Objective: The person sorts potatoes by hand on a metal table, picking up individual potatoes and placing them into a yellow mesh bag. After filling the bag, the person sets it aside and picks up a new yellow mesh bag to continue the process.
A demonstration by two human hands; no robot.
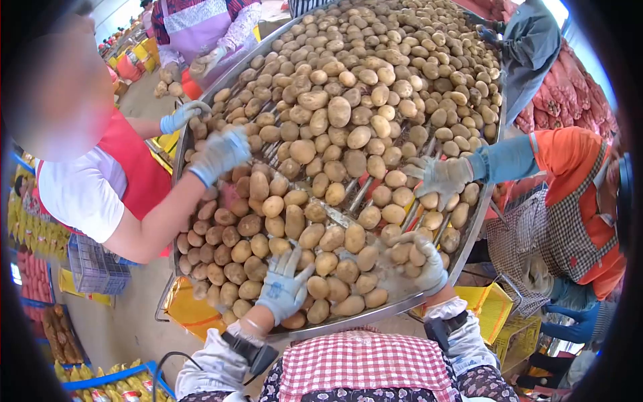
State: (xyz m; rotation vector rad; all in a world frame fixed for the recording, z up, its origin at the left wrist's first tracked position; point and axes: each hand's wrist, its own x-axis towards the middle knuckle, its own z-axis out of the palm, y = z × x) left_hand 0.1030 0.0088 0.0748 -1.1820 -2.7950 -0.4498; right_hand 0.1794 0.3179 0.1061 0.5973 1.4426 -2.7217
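Observation:
Many potatoes (338,112) cover a large metal sorting table (396,307) with raised edges. My left hand (284,285), in a pale glove with a blue print, lies on the potatoes near the front edge, its fingers spread. At the front right, my right hand (429,266), gloved too, curves around a few potatoes (404,254) and holds them against the table's surface. Bare, dusty metal shows between my hands. Metal bars are visible among the potatoes in the middle.
A person in a red apron (137,157) reaches over from the left with both gloved hands. At the right, a person in orange (576,167) has a gloved hand on the potatoes. Others stand at the far side. Yellow sacks (191,308) hang below the front edge.

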